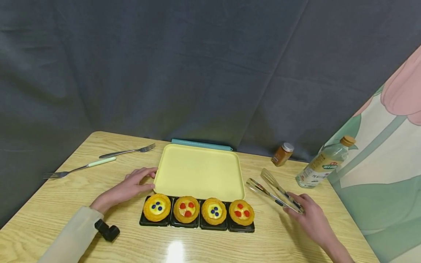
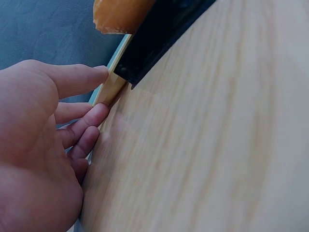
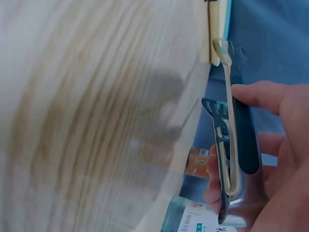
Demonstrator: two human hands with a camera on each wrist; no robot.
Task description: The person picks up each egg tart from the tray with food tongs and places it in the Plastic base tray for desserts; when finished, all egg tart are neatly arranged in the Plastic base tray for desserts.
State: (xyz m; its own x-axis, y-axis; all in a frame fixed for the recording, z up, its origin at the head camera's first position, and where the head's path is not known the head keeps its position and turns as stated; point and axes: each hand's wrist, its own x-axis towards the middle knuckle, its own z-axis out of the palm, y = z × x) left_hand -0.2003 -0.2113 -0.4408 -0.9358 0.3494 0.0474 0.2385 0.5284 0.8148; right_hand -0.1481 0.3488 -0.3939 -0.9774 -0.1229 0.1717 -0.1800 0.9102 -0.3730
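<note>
With all four tarts (image 1: 198, 210) low in frame and the yellow tray (image 1: 198, 171) bare, nothing is moved: right hand (image 1: 309, 215) grips tongs (image 1: 274, 190), left hand (image 1: 131, 186), fingers straight, touches the tray's edge.

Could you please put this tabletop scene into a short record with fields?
left hand: left hand touches the near-left edge of the pale yellow plastic tray, fingers straight
right hand: right hand holds the metal tongs with dark grip
tarts: four round fruit tarts on black square bases, in a row before the tray
toppings: blue, red, blue, red, left to right
forks: two metal forks, far left
bottles: small spice jar, clear oil bottle, far right
surface: light wooden table
</note>
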